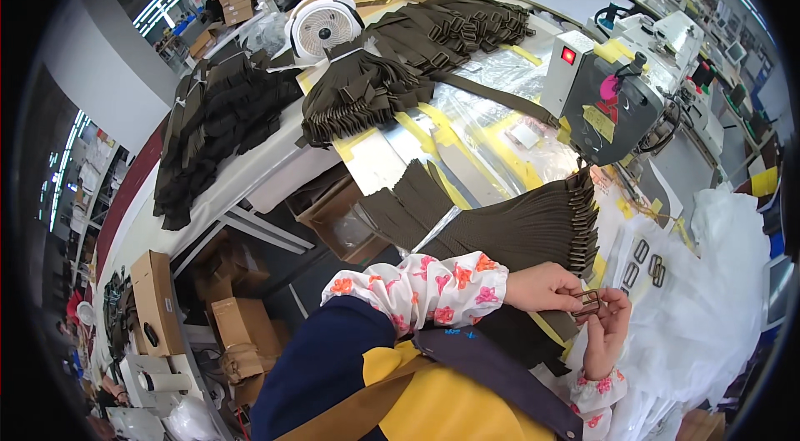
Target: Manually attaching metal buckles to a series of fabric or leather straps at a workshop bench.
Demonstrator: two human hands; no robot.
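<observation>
Both hands meet: left hand (pixel 546 287) and right hand (pixel 607 326) pinch a buckle (pixel 588 302) between fingertips, straps (pixel 533 229) stacked just beyond for easy reach.

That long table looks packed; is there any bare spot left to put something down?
A little. One bare patch of table lies between the heaped straps and the stack above the left hand. Another runs along the near table edge. By the sewing machine and right hand it is crowded with buckles.

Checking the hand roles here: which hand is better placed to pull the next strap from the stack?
Left hand, probably: it lies against the strap stack, while the right hand sits farther off, pinching the buckle.
</observation>
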